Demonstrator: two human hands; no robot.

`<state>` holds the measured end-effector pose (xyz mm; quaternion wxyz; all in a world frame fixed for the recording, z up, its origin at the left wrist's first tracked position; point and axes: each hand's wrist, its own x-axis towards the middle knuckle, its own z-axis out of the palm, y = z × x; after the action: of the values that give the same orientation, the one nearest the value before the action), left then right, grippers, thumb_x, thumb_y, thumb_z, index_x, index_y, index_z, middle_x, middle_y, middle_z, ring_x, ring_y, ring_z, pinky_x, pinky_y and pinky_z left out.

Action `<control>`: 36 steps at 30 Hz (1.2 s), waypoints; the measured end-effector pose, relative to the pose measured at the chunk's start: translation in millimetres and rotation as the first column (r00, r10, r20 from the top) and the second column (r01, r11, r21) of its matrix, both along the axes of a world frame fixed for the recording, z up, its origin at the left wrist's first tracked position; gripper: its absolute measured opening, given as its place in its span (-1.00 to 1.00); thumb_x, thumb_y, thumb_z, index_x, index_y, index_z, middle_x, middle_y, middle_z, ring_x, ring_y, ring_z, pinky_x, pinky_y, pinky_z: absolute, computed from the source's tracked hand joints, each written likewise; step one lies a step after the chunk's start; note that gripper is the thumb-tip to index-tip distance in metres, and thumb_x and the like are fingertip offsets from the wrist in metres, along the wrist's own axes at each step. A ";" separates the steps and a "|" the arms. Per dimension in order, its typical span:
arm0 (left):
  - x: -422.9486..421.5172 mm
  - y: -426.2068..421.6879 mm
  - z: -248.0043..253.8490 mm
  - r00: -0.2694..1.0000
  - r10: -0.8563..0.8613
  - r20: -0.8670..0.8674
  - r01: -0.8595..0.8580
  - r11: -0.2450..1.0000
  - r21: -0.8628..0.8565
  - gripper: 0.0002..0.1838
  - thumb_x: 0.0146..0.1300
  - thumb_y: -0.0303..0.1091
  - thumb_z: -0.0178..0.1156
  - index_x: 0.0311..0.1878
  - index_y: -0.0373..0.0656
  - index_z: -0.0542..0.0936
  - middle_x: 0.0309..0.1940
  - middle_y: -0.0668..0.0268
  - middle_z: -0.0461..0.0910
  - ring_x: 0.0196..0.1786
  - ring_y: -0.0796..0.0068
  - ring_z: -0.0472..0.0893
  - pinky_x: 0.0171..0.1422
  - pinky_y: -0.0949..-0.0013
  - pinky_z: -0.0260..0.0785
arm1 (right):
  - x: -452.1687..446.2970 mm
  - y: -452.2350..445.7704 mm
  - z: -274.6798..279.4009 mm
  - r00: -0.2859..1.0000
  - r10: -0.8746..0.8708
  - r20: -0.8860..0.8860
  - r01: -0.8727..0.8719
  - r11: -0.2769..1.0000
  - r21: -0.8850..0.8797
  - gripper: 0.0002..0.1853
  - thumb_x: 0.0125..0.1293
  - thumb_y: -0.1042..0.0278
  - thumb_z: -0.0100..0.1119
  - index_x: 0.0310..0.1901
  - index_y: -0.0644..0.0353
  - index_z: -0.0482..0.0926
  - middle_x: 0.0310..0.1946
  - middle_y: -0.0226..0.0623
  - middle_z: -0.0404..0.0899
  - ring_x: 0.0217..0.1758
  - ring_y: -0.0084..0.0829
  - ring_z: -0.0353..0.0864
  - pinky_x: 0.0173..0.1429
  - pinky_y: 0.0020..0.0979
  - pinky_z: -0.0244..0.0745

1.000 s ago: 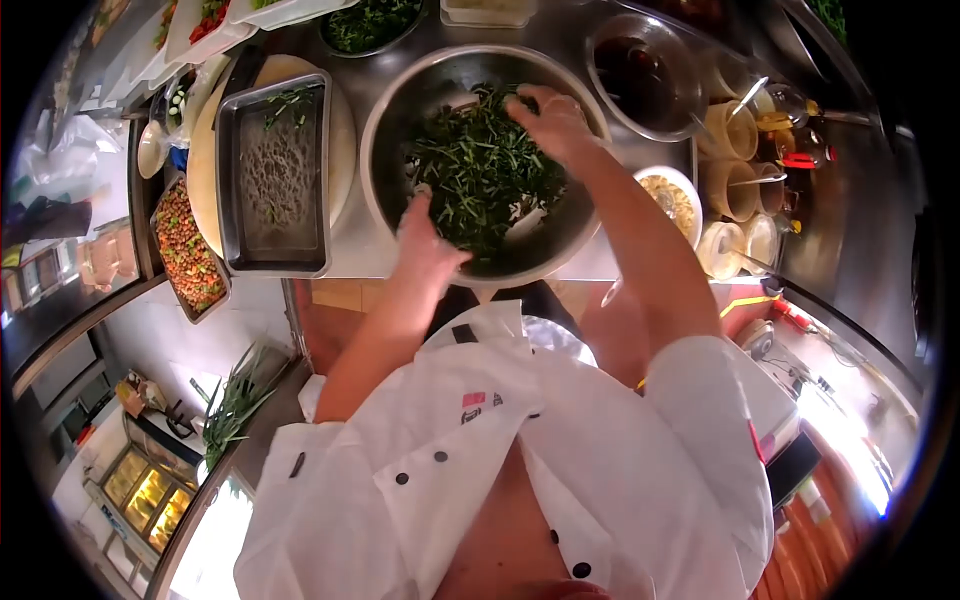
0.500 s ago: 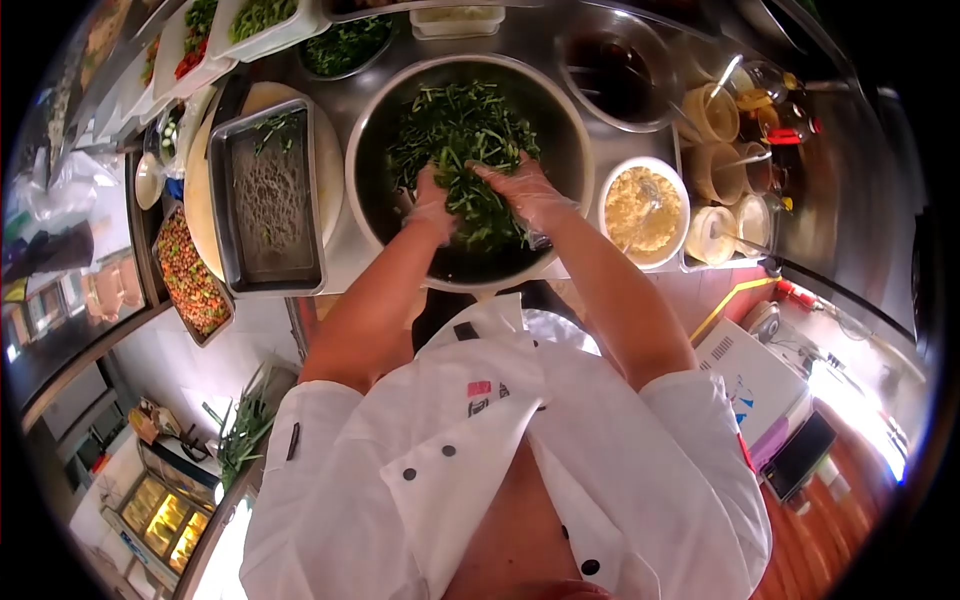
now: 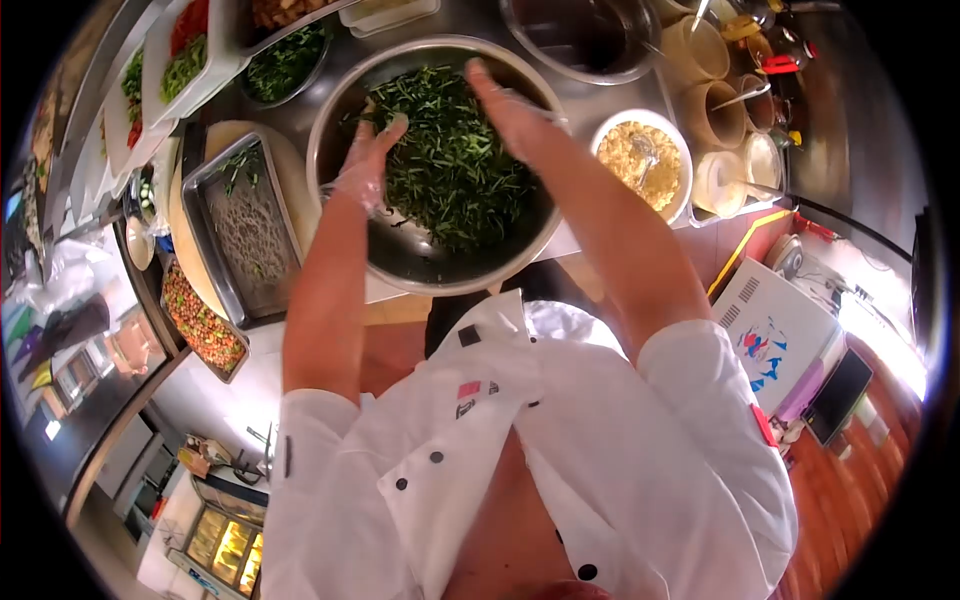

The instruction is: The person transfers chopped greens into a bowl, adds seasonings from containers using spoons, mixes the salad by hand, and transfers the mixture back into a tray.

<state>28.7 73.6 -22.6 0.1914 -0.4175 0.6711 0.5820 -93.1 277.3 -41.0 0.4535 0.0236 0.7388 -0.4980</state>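
Observation:
A large steel bowl point(image 3: 335, 110) in front of me holds a heap of chopped leafy greens point(image 3: 450, 165). My left hand point(image 3: 365, 165), in a clear plastic glove, is at the left side of the heap with its thumb and fingers spread. Over the bowl's upper right part is my right hand point(image 3: 503, 108), also gloved, its fingers stretched out along the edge of the greens. Neither hand grips anything. Bare steel shows at the bottom of the bowl, below the greens.
Left of the bowl, a metal tray point(image 3: 250, 215) with a few green scraps lies on a round board point(image 3: 190, 190). To the right are a white bowl of minced pale food point(image 3: 640, 160) and several tubs point(image 3: 720, 180). Behind stands a bowl of dark liquid point(image 3: 580, 30).
Both hands have moved apart and up from the middle of the greens, and their fingers have opened. The greens now lie spread in the bowl. The whole view has turned slightly.

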 end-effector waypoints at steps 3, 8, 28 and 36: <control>-19.2 39.5 -28.5 0.973 0.169 -0.158 -0.180 0.982 -0.059 0.07 0.42 0.37 0.11 0.68 -0.24 0.01 0.68 0.02 0.08 0.67 0.03 0.14 0.66 0.06 0.05 | 17.4 -25.4 14.8 0.998 0.012 0.068 -0.005 0.995 -0.100 0.36 0.13 -0.80 0.06 0.64 0.31 0.07 0.67 0.01 0.02 0.72 -0.20 0.03 0.70 -0.16 -0.06; -30.3 51.8 -5.8 0.988 0.053 -0.147 -0.085 0.972 -0.219 0.09 0.41 0.50 -0.05 0.58 -0.41 0.23 0.55 -0.17 0.28 0.57 -0.11 0.31 0.60 0.10 0.18 | 21.6 -25.6 -16.7 0.997 -0.003 -0.083 0.006 0.999 0.036 0.25 0.09 -0.71 0.23 0.44 0.41 0.39 0.33 0.04 0.51 0.41 -0.17 0.46 0.50 -0.24 0.28; -70.5 14.5 -41.8 0.987 -0.050 -0.151 0.037 0.995 -0.091 -0.16 0.44 0.36 0.10 0.34 -0.33 0.54 0.19 0.13 0.60 0.13 0.29 0.53 0.25 0.21 0.37 | -7.3 -41.8 19.4 0.903 0.365 -0.227 -0.339 0.929 0.147 0.24 0.25 -0.85 -0.47 0.63 0.14 0.18 0.68 0.00 0.00 0.74 -0.05 0.00 0.71 -0.05 -0.06; 2.2 -28.8 -14.2 0.993 0.061 -0.100 -0.058 0.998 0.034 -0.21 0.40 0.27 0.24 0.45 -0.17 0.49 0.38 0.18 0.54 0.34 0.25 0.53 0.32 0.25 0.38 | 9.3 -11.7 26.4 0.989 -0.122 -0.086 0.127 0.990 0.059 0.20 0.29 -0.81 -0.40 0.58 0.19 0.27 0.58 0.04 0.25 0.65 -0.07 0.22 0.61 -0.07 0.17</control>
<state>30.9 44.9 -36.7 0.1460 -0.4042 0.6581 0.6183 -83.8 265.6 -14.6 0.3898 0.0639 0.7694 -0.5020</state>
